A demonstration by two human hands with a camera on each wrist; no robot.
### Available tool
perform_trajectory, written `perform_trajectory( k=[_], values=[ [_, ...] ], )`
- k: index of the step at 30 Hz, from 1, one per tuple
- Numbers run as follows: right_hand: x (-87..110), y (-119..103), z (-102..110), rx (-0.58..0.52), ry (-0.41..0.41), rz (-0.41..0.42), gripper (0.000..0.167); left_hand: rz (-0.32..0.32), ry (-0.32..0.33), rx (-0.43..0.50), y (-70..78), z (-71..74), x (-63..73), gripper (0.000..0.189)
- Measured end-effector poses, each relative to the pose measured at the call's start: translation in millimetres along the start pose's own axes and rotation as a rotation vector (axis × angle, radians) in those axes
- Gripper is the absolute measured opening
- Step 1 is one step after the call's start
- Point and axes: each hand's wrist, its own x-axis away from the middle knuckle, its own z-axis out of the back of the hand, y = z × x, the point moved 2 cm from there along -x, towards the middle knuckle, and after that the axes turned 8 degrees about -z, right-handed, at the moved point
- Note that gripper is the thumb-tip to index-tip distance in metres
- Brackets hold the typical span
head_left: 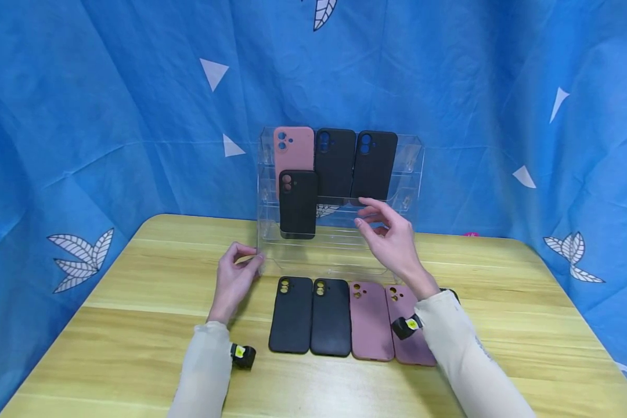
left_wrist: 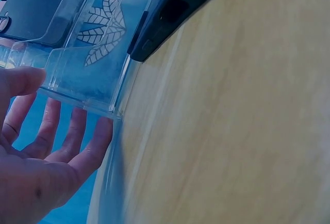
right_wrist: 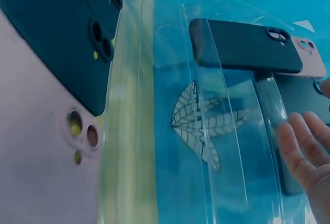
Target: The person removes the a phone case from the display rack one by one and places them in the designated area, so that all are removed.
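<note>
A clear tiered display stand (head_left: pixel 339 255) stands on the table. Its upper tier holds a pink phone case (head_left: pixel 294 151), a black case (head_left: pixel 336 162) and another black case (head_left: pixel 376 162); one more black case (head_left: pixel 298 206) stands on a lower tier, in front of the pink one. My left hand (head_left: pixel 234 276) grips the stand's left side, the thumb (left_wrist: pixel 26 80) on the near face and the fingers round the edge. Just below the rightmost black case is my right hand (head_left: pixel 394 241), fingers loosely bent and apart from the thumb, holding nothing.
In front of the stand lies a row: a black case (head_left: pixel 291 316), a second black case (head_left: pixel 331 319), a mauve-pink case (head_left: pixel 372 322) and another (head_left: pixel 415 348) partly under my right wrist. A blue patterned cloth (head_left: pixel 136 104) hangs behind the wooden table (head_left: pixel 136 325).
</note>
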Motion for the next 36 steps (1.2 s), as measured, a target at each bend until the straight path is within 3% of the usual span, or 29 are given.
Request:
perform_trajectory(
  k=[26, 36],
  values=[
    [-45.6, -29, -45, -0.091, -0.081, 0.021, 0.046, 0.016, -0.007, -0.001, -0.7, 0.7, 0.5, 0.018],
    [-54.6, -35, -56, -0.025, -0.093, -0.013, 0.054, 0.015, -0.008, -0.010, -0.6, 0.5, -0.5, 0.018]
  ],
)
